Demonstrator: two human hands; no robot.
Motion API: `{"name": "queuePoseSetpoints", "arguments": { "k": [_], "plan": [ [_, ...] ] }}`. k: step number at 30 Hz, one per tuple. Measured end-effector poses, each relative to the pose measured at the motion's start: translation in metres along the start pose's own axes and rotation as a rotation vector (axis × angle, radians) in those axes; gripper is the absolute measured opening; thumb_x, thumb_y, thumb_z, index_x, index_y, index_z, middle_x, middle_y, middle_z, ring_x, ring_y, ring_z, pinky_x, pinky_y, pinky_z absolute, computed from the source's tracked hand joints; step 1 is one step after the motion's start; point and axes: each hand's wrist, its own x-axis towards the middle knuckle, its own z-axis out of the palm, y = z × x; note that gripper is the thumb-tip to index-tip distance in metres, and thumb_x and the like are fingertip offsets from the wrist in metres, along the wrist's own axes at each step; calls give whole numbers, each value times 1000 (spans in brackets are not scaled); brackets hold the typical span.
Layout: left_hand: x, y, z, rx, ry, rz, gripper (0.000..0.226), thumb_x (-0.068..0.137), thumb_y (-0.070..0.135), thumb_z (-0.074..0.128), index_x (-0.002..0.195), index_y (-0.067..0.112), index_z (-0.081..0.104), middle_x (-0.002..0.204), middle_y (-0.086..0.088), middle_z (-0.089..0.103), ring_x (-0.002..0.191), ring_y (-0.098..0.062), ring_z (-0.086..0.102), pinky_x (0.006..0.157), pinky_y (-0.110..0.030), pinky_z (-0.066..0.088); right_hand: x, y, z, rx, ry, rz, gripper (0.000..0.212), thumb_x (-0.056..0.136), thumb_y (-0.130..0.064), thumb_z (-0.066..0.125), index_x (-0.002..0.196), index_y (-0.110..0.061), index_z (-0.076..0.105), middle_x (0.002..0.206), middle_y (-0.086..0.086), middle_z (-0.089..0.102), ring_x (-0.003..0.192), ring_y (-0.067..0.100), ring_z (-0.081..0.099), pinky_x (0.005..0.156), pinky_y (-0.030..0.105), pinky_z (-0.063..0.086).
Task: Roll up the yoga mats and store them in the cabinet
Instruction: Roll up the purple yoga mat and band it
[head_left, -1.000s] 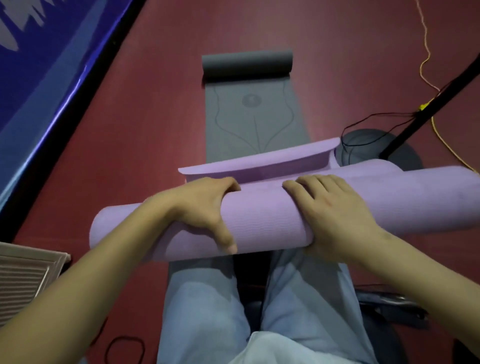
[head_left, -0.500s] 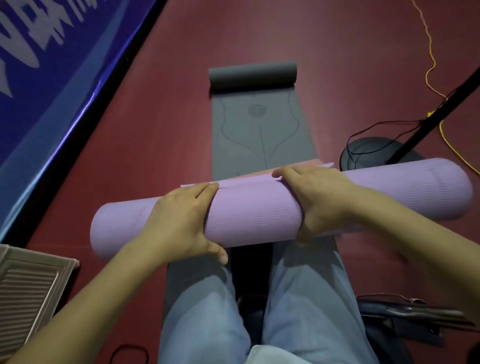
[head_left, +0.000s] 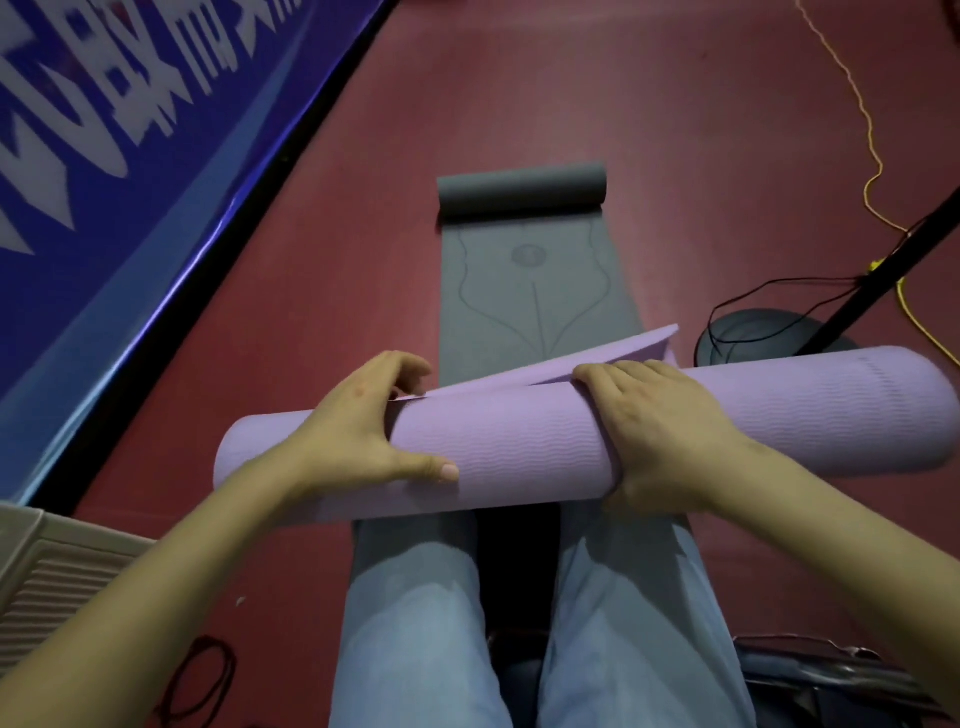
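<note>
A purple yoga mat (head_left: 519, 441), almost fully rolled, lies crosswise over my knees. Its loose end flap sticks up at the far side, right of centre. My left hand (head_left: 358, 431) grips the roll left of centre, thumb on the near side and fingers curled over the top edge. My right hand (head_left: 660, 436) wraps over the roll right of centre, fingertips at the flap. A grey yoga mat (head_left: 524, 291) lies flat on the red floor ahead, with its far end rolled into a short tube. No cabinet is in view.
A blue banner (head_left: 104, 182) runs along the left. A black stand with a round base (head_left: 763, 338) and thin cables sits right of the grey mat. A beige ribbed panel (head_left: 57, 582) is at lower left. Dark gear lies at lower right.
The roll has turned further in my hands and the flap has lifted again at the far side. My view has tilted up, showing more banner and floor.
</note>
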Motion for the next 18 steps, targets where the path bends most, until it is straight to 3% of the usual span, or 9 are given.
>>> {"name": "queuePoseSetpoints", "arguments": {
  "k": [2,4,7,9,11,13,15,18],
  "plan": [
    [-2,1,-6,74,60,37,92,49,85,76,121,29,61,116,19,65,105,0,61,94,-35,52,6,5,-6,28,-49,4,104,42,-61,82,130,-24,41,122,-6,59,108,22,57,89,35,43],
    [-4,8,-7,322,1,77,114,47,96,64,136,26,59,131,11,66,119,-12,63,105,-41,48,13,10,-12,51,-80,3,103,41,-60,85,127,-26,42,118,-6,61,103,22,61,78,33,41],
    [-5,16,13,705,-159,103,158,39,101,57,158,3,25,159,-12,40,143,-29,44,120,-48,32,25,14,-22,125,-122,26,104,41,-55,89,126,-27,37,105,-8,59,94,25,62,70,33,39],
    [-1,10,25,745,-159,57,165,34,95,66,159,-1,17,157,-16,38,140,-34,43,118,-46,35,28,15,-23,140,-140,39,105,41,-56,89,126,-29,33,98,-10,53,87,24,58,68,33,37],
    [5,4,29,719,-92,49,152,33,85,74,153,1,33,141,-12,52,124,-33,55,105,-45,45,28,16,-23,161,-122,50,104,38,-59,88,122,-33,33,100,-8,54,82,21,52,69,33,38],
    [3,4,26,677,-35,95,121,35,74,72,135,8,50,120,-4,62,105,-30,64,88,-44,50,24,15,-26,191,-146,58,102,36,-60,89,119,-35,34,102,-4,56,81,22,53,68,34,41],
    [-8,9,24,636,11,175,101,37,70,67,119,12,59,103,1,65,90,-28,67,75,-41,51,14,14,-28,200,-190,45,103,35,-60,89,118,-36,33,100,-5,58,82,23,56,66,36,43],
    [-29,19,25,607,72,250,89,36,67,67,108,15,64,91,4,68,77,-27,68,65,-36,54,-5,12,-29,224,-238,14,101,36,-60,87,117,-37,32,101,-7,61,88,23,60,74,38,51]
  ]
}}
